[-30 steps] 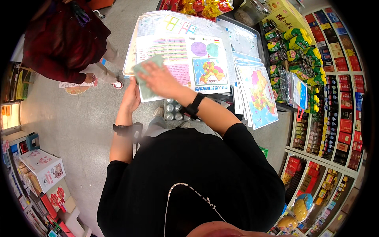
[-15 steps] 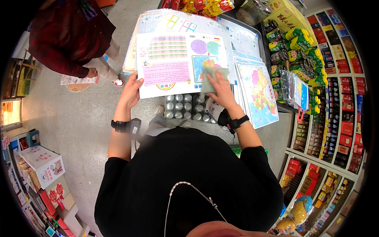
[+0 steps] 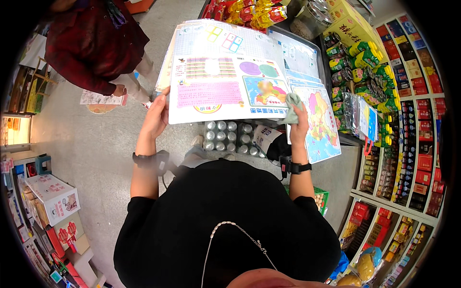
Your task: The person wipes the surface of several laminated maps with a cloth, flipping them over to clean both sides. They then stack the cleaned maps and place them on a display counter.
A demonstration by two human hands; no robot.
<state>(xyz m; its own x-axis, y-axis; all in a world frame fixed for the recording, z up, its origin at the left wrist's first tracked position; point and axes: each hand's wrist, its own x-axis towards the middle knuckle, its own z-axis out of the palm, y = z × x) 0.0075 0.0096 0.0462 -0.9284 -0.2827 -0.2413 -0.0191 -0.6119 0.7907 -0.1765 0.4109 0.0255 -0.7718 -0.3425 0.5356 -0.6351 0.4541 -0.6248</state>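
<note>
A glossy white printed sheet (image 3: 206,114) with a pink text block and a coloured map lies face up in front of me, upside down to my view. Its near left corner is pinched in my left hand (image 3: 157,116), thumb on top. At the near right corner, my right hand (image 3: 299,120) is closed on a crumpled grey-green cloth (image 3: 292,108), which touches the sheet's edge. Whether those fingers also grip the sheet is hidden. Beneath it are more sheets (image 3: 192,45), and a map sheet (image 3: 319,127) sticks out at the right.
Packs of canned drinks (image 3: 221,136) stand below the sheet. Jars with green and yellow packaging (image 3: 367,72) line the right, before stocked shelves (image 3: 422,125). Red and yellow snack bags (image 3: 252,14) lie at the far side. Another person in dark red (image 3: 96,48) stands at far left.
The cloth in my right hand has moved from the sheet's map to its near right corner. The cloth is now bunched rather than spread flat. My left hand still holds the left corner.
</note>
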